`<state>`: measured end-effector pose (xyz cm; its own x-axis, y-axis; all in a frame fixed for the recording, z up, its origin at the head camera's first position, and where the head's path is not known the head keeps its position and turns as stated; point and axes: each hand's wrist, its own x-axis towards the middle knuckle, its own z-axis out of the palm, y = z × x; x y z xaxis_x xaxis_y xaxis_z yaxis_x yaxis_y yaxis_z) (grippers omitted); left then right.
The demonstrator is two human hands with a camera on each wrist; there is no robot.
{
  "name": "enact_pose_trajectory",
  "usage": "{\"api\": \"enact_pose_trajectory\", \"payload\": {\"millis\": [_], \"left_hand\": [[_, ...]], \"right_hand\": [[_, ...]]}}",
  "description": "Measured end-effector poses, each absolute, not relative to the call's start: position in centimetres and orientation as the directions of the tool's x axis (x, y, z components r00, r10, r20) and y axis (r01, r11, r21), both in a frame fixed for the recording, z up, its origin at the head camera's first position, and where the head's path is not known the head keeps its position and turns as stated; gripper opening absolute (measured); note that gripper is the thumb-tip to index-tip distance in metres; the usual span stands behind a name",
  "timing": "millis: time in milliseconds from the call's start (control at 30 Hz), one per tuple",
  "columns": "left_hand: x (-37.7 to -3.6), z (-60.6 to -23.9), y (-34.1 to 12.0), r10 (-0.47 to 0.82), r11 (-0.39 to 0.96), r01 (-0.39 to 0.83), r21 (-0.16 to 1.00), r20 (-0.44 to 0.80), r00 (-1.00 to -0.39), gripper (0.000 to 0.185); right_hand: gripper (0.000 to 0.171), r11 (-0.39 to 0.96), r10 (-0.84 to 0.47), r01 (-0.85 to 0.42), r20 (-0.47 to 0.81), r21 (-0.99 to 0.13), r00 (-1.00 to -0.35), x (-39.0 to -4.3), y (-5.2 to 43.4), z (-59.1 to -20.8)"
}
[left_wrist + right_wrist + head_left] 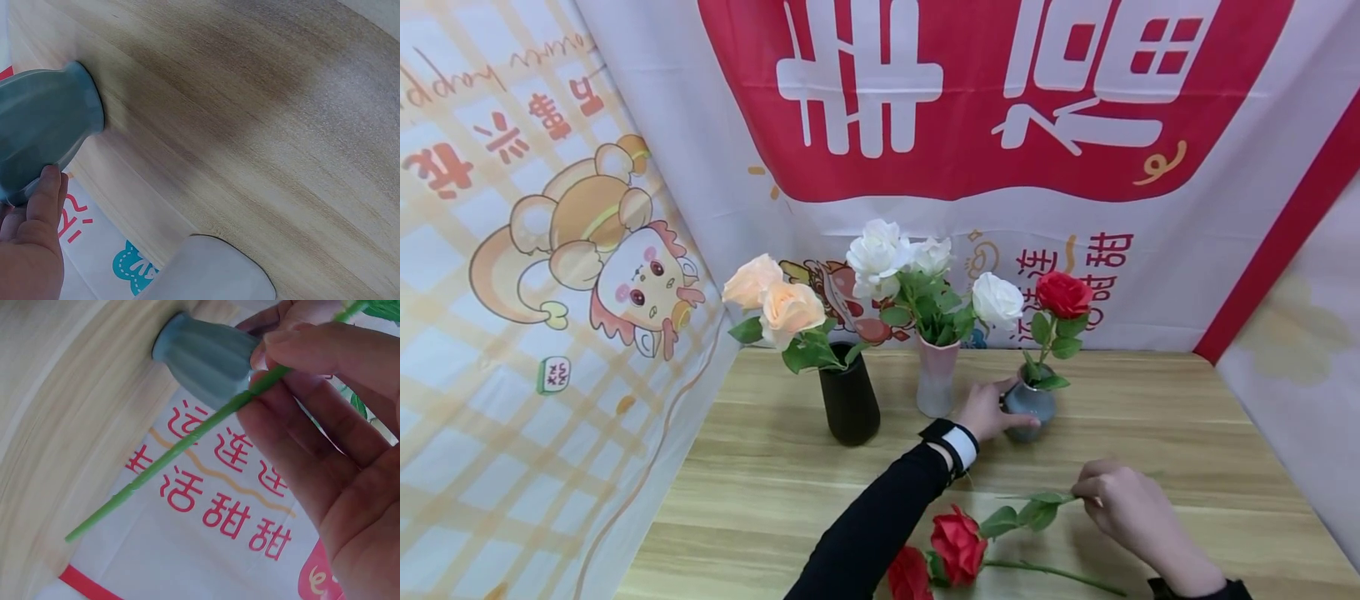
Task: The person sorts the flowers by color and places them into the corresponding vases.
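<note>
My left hand holds the small blue-grey vase from its left side, thumb across the front. One red rose stands in that vase. In the left wrist view, fingers touch the vase. Nearer the front, my right hand pinches a green stem between thumb and fingers. Leaves on this stem reach left toward a red rose head low over the table; the join is partly hidden. Beside it is another red rose, partly covered by my left sleeve.
A black vase with peach roses stands at the left. Between it and the blue-grey vase is a pink-white vase with white roses. A loose green stem lies near the front. Printed cloth hangs behind the wooden table.
</note>
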<state>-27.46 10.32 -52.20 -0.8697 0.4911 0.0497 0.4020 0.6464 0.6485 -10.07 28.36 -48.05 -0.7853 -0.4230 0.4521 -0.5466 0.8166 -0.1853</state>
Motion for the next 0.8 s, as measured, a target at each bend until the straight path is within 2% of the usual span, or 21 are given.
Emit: {"api": "enact_pose_trajectory", "payload": {"millis": [300,700,767,800], "left_hand": [[-27.5,-52.3,10.2,0.503,0.634,0.412,0.654,0.056,-0.863,0.086],[-27.6,-52.4,10.2,0.498,0.641,0.397,0.657,0.038,-0.867,0.085],[-27.6,-52.4,10.2,0.498,0.642,0.396,0.656,0.035,-0.866,0.085],[-27.5,-52.4,10.2,0.499,0.642,0.393,0.659,0.030,-0.866,0.084]], "right_hand": [[0.022,0.772,-0.383,-0.612,0.641,-0.174,-0.665,-10.2,29.1,-47.7],[0.036,0.713,-0.287,-0.633,0.697,-0.303,-0.657,-10.0,29.3,-47.8],[0.028,0.703,-0.268,-0.628,0.692,-0.336,-0.670,-9.9,29.2,-47.7],[0.018,0.697,-0.257,-0.625,0.692,-0.350,-0.675,-9.9,29.2,-47.7]]}}
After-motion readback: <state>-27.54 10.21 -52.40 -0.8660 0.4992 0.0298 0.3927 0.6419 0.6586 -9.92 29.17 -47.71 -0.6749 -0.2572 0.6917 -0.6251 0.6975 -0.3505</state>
